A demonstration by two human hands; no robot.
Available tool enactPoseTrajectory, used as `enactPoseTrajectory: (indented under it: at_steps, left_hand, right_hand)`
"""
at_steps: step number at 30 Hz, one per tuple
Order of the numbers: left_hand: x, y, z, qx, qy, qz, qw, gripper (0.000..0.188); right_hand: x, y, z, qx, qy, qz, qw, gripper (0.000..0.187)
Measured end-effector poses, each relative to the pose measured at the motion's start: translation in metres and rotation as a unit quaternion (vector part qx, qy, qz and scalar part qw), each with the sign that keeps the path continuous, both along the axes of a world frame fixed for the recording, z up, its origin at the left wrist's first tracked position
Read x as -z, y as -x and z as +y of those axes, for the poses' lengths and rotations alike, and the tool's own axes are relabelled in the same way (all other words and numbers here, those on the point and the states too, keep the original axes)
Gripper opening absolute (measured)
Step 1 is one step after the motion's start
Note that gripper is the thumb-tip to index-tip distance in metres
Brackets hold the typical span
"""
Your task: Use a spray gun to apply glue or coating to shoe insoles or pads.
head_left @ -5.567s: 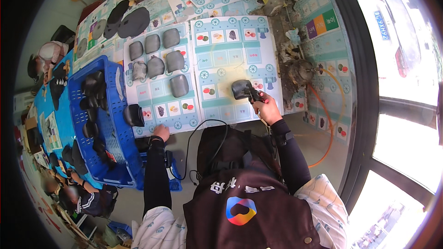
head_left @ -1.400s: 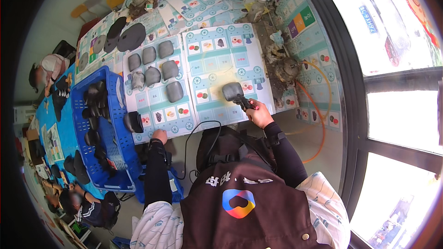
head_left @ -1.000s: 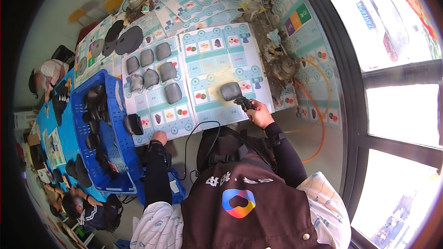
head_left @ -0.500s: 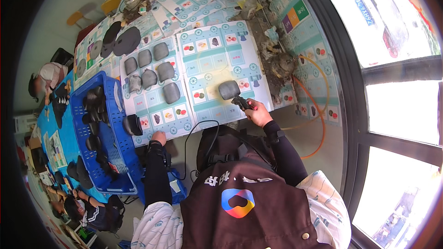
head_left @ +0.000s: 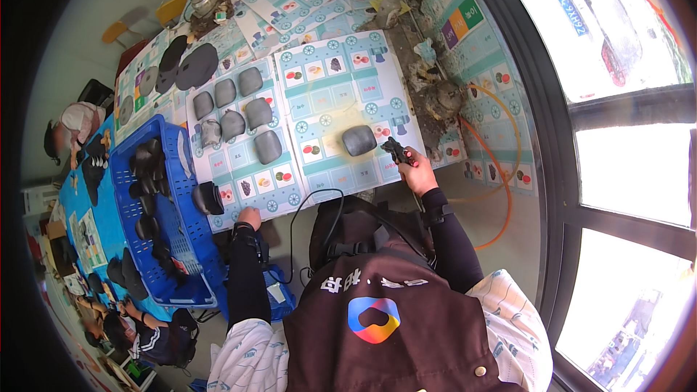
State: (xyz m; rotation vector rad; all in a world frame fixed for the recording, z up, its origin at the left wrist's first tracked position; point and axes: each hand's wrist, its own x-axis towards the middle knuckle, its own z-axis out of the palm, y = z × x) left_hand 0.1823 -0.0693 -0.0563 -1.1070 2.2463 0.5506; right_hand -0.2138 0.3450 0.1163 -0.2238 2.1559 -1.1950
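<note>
My right hand (head_left: 420, 173) grips a dark spray gun (head_left: 396, 151) over the near right part of the table, its front end facing a dark grey, rounded pad-like piece (head_left: 359, 141). That piece lies alone on a printed sheet (head_left: 319, 163), apart from the gun, with yellowish staining around it. At the table's near edge rests my left hand (head_left: 250, 217), fingers curled closed with nothing visible in them. Several similar grey pieces (head_left: 258, 112) lie in rows on the left sheet. Close to my left hand, a black curved piece (head_left: 208, 199) leans at the blue crate's edge.
A blue plastic crate (head_left: 163, 247) holding black pieces stands left. Large flat dark pieces (head_left: 197, 67) lie farther back. Orange hose (head_left: 501, 207) and a grimy pot (head_left: 441, 100) sit by the right wall. A black cable (head_left: 292, 247) hangs before me. Other people work at far left.
My right hand has drawn the spray gun to the right and slightly up, away from the grey piece. My left hand stays at the table edge.
</note>
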Motion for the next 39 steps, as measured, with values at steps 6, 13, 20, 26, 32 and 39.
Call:
enactPoseTrajectory:
  at_steps: [6, 13, 20, 26, 32, 39]
  left_hand:
    - [-0.013, 0.006, 0.004, -0.031, 0.009, 0.0, 0.999, 0.048]
    - [-0.02, 0.009, 0.007, -0.034, 0.01, -0.001, 0.999, 0.048]
    - [-0.017, 0.013, 0.007, -0.033, 0.004, 0.013, 0.999, 0.047]
    - [-0.008, -0.002, 0.003, -0.008, 0.015, 0.01, 1.0, 0.047]
    - [-0.016, 0.008, 0.008, -0.042, 0.009, 0.006, 0.999, 0.047]
    - [-0.015, 0.001, 0.008, -0.037, 0.015, 0.024, 0.999, 0.045]
  right_hand:
    - [0.008, -0.003, 0.003, -0.006, 0.014, 0.065, 0.998, 0.012]
    - [-0.002, -0.007, -0.006, -0.037, 0.018, -0.085, 0.996, 0.028]
    - [0.013, -0.005, 0.0, 0.003, 0.006, 0.007, 1.0, 0.03]
    - [0.0, -0.007, -0.008, -0.022, 0.03, -0.08, 0.996, 0.031]
    - [0.01, -0.006, -0.012, -0.011, 0.021, 0.021, 0.999, 0.03]
    - [0.007, 0.001, -0.021, -0.032, 0.03, -0.004, 0.999, 0.024]
